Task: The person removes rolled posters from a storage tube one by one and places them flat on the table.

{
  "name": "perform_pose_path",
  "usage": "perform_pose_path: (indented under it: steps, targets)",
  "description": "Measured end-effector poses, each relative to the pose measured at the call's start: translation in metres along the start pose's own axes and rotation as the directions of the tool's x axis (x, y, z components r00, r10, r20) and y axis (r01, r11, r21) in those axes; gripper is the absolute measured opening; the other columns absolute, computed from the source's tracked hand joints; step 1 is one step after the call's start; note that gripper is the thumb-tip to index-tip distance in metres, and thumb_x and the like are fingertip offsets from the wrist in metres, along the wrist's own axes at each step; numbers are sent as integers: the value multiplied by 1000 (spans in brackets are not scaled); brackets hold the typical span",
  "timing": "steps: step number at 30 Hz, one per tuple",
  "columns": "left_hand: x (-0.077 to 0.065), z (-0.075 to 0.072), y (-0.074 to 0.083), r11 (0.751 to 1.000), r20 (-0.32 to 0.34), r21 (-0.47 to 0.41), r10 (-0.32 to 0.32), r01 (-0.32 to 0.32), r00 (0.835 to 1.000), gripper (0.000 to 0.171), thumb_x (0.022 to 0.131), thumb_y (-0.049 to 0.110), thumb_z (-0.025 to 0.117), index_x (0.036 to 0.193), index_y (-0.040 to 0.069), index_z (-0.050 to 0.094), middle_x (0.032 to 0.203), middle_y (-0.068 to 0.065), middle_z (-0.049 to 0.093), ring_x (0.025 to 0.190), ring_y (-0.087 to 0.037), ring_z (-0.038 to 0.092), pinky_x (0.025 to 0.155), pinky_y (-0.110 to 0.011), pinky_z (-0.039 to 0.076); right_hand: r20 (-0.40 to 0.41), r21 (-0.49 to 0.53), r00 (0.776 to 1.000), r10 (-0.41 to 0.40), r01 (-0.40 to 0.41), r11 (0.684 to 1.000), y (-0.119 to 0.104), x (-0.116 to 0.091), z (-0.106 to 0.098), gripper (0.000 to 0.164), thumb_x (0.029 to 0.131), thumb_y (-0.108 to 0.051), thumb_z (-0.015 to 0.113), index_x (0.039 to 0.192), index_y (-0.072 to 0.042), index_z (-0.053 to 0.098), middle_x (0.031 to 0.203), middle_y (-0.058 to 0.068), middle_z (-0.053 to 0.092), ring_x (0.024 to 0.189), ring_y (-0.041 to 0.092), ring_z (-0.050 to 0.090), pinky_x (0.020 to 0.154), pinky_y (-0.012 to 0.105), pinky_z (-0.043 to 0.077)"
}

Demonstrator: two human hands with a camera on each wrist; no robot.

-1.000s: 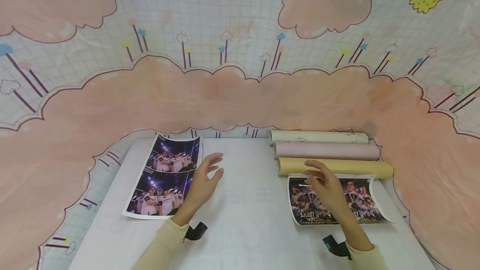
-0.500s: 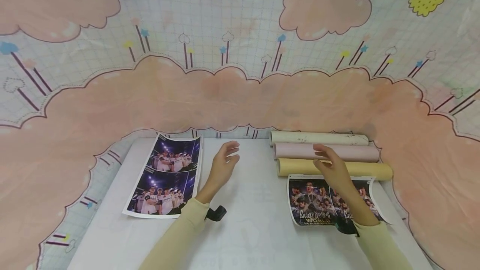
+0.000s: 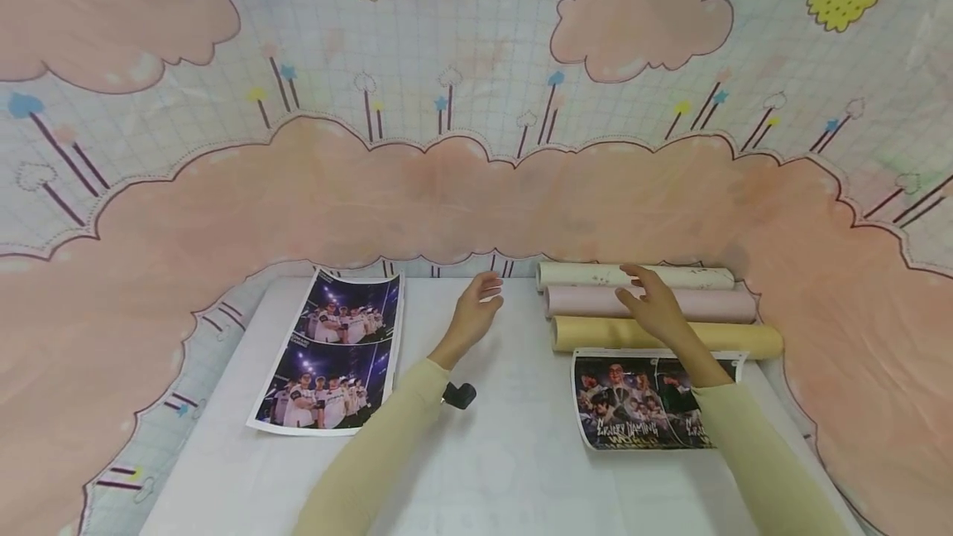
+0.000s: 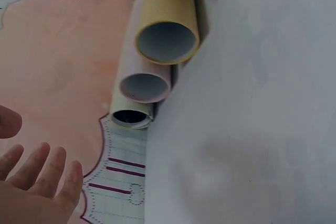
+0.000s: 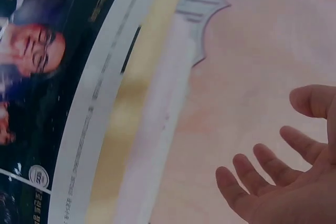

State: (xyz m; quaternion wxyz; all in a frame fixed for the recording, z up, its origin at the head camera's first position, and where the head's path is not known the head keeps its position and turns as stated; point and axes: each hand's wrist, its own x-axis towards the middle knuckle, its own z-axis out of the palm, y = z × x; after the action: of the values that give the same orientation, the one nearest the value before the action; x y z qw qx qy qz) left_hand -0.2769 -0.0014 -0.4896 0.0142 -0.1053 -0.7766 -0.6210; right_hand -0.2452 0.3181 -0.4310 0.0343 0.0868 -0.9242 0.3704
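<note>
Cream sleeves [image 3: 378, 447] extend forward, both hands [image 3: 475, 310] relaxed and unladen, the right [image 3: 655, 304] seemingly above the rolls [image 3: 581, 302].

My sleeves [image 3: 383, 441] were matt cloth; the posters [image 3: 328, 387] looked like glossy paper, the rolls [image 3: 584, 303] smooth, faintly shiny.

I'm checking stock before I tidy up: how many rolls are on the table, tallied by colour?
Yellow roll: 1
Pale pink roll: 1
Off-white patterned roll: 1
Total: 3 rolls
</note>
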Motion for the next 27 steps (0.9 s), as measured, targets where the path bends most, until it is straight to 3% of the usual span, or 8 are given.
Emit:
perform_pose_path:
  steps: [5, 13, 17, 27]
  targets:
    - [15, 15, -11, 998, 22, 28, -51, 50, 998, 46, 97, 10, 54, 141, 6, 45, 139, -13, 57, 129, -29, 54, 107, -43, 46, 62, -67, 997, 36, -32, 997, 14, 18, 4, 59, 101, -25, 53, 151, -2, 31, 153, 30, 30, 135, 51, 34, 104, 66, 35]
    - [34, 32, -25, 987, 33, -18, -157, 158, 987, 50, 96, 9, 52, 145, 2, 42, 141, -18, 54, 131, -33, 53, 108, -42, 44, 137, -140, 986, 96, -76, 987, 24, 42, 9, 62, 100, -22, 53, 151, 1, 28, 154, 33, 26, 137, 54, 30, 108, 67, 30]
    - [38, 37, -28, 977, 34, -15, -212, 213, 977, 48, 98, 10, 50, 145, 3, 42, 141, -17, 54, 131, -33, 52, 108, -44, 44, 177, -169, 978, 110, -80, 982, 28, 50, 12, 62, 101, -23, 51, 152, 1, 26, 156, 33, 22, 140, 54, 26, 111, 67, 27]
    - [43, 65, -29, 969, 64, 17, -247, 246, 967, 49, 94, 9, 53, 142, 2, 46, 141, -18, 55, 130, -33, 53, 107, -42, 44, 211, -207, 973, 92, -47, 977, 34, 66, 19, 60, 101, -22, 49, 152, 3, 27, 155, 34, 24, 137, 54, 30, 110, 66, 28]
